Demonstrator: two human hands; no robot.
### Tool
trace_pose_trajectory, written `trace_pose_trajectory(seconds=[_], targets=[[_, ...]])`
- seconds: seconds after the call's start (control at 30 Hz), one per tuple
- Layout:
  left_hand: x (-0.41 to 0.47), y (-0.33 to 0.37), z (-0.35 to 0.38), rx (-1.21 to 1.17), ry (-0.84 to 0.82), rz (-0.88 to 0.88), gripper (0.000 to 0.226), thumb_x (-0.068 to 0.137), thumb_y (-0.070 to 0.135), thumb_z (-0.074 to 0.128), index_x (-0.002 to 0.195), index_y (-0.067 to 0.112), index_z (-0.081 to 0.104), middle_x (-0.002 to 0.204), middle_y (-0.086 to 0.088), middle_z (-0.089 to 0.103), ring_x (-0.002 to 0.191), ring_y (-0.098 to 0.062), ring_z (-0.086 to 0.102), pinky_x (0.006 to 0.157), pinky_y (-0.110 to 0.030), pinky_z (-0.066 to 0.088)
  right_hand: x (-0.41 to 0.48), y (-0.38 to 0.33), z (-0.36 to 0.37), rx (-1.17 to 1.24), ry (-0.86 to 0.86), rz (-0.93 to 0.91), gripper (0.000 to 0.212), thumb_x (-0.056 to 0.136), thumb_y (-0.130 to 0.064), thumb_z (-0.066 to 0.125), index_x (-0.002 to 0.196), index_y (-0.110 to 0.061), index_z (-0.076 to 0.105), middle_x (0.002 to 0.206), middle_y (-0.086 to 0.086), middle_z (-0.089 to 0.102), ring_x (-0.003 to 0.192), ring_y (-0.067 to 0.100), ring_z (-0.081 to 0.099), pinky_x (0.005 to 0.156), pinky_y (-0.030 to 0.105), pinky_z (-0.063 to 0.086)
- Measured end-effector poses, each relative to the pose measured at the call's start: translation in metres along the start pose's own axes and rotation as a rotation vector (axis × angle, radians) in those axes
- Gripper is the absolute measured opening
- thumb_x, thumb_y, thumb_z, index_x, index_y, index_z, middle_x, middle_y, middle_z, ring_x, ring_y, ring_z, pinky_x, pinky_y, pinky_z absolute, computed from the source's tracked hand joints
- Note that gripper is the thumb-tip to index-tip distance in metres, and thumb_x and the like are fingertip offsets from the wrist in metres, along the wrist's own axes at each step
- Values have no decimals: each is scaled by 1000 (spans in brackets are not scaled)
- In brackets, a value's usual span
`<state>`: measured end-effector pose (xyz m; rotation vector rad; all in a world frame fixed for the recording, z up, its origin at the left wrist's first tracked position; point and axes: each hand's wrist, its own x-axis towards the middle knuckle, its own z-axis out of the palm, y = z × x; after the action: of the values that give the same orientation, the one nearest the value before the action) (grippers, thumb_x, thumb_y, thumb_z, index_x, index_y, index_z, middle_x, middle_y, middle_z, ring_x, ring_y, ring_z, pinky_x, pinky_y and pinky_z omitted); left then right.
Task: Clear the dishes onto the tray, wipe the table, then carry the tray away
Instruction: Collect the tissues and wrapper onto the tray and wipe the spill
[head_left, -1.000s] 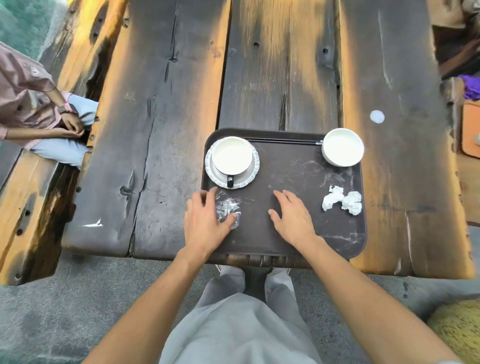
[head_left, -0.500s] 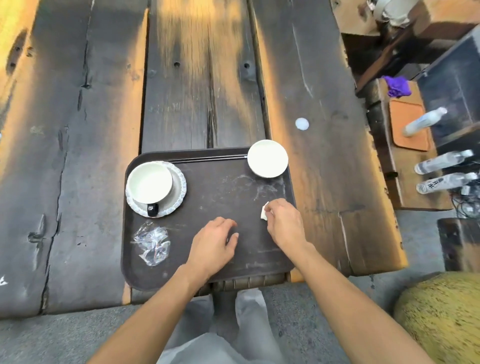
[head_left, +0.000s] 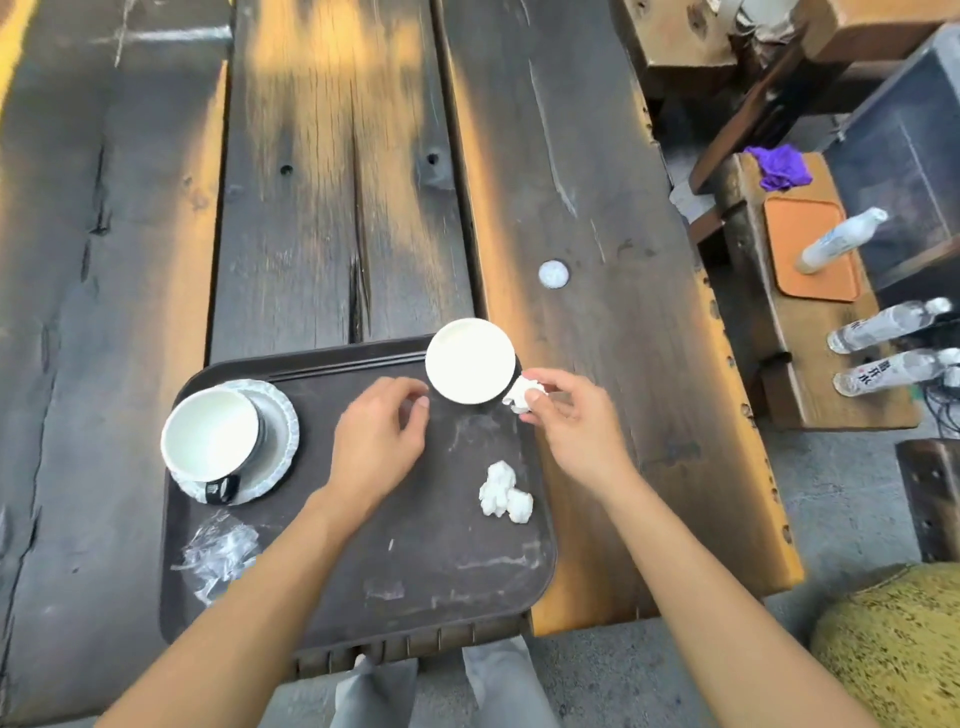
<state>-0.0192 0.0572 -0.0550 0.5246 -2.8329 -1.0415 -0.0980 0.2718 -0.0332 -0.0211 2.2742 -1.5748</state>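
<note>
A dark brown tray (head_left: 415, 587) lies at the near edge of the wooden table (head_left: 337, 208). On its left stand a white cup (head_left: 210, 441) and a scalloped saucer (head_left: 283, 431). A white bowl (head_left: 470, 359) sits at the tray's far right corner. My right hand (head_left: 566, 421) pinches a crumpled white tissue (head_left: 522, 393) beside the bowl. Over the tray's middle hovers my left hand (head_left: 382, 441), fingers loosely curled and holding nothing. A second crumpled tissue (head_left: 504, 491) and a clear plastic wrapper (head_left: 221, 553) lie on the tray.
A small white round spot (head_left: 553, 274) sits on the table beyond the bowl. To the right, a low wooden bench holds an orange mat (head_left: 808, 249), a purple cloth (head_left: 779, 166) and several water bottles (head_left: 893, 322). A yellow-green cushion (head_left: 893, 649) is at bottom right.
The camera swung to the right, and the seated person left view. My right hand took a tissue piece and lifted it toward the bowl; my left hand moved off the wrapper to the tray's middle.
</note>
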Motion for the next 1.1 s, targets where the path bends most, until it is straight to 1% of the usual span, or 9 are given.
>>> trace_pose_trajectory(seconds=[0.2,0.4,0.53,0.6,0.67,0.73,0.87,1.0,1.1], targets=[[123,42,6,131,-74,85,25,99,28,59,117,14,70,110,-6,72,97,-29,68,85,-42,54,76,-11,-44,-167,170,-5,20,94,-15,60,105,-24,73,99,-1,75,86,18,73,93,42,53],[213,48,60,369,-372,116,56,99,46,58,148,19,51,140,-12,58,130,-32,53,104,-45,48,155,1,-63,-401,323,-31,21,93,-17,59,105,-25,75,87,-2,72,93,25,63,82,25,43],[250,27,101,518,-583,-18,79,92,71,49,159,49,13,173,-3,0,157,-39,-2,121,-64,12,192,16,-52,-479,329,-144,17,90,-13,66,102,-16,77,95,6,76,88,28,66,81,29,44],[261,13,112,590,-600,-23,79,85,88,27,149,68,-15,169,5,-26,154,-37,-25,114,-73,-7,205,24,-42,-530,295,-216,17,88,-10,67,102,-11,77,102,9,75,92,32,66,85,34,46],[262,-2,114,615,-502,59,71,79,93,4,140,73,-25,165,5,-36,152,-34,-30,111,-76,-13,211,33,-32,-573,248,-277,16,86,-6,69,100,-7,77,105,10,73,93,34,64,85,35,46],[260,-13,116,635,-363,186,66,85,88,-4,146,70,-20,169,1,-26,156,-34,-20,114,-76,-7,208,42,-25,-636,200,-325,12,84,-8,74,96,-6,78,101,8,73,89,33,64,81,33,48],[258,-23,123,629,-209,285,63,96,79,9,156,62,-3,173,-4,-5,159,-33,-4,118,-71,0,195,62,-36,-688,171,-514,10,77,-3,82,87,-4,79,91,5,75,78,29,67,73,33,57],[258,-28,126,608,-167,292,63,99,74,12,159,57,1,173,-8,-5,159,-32,-5,119,-70,1,237,53,-52,-686,419,-368,8,80,1,77,87,-1,79,93,11,75,76,35,65,74,35,56],[259,-28,125,582,-163,291,60,103,67,13,160,53,6,173,-11,-3,159,-32,-5,120,-70,2,251,37,-31,-703,327,-346,10,80,8,70,86,2,76,97,12,71,81,36,61,72,40,54]])
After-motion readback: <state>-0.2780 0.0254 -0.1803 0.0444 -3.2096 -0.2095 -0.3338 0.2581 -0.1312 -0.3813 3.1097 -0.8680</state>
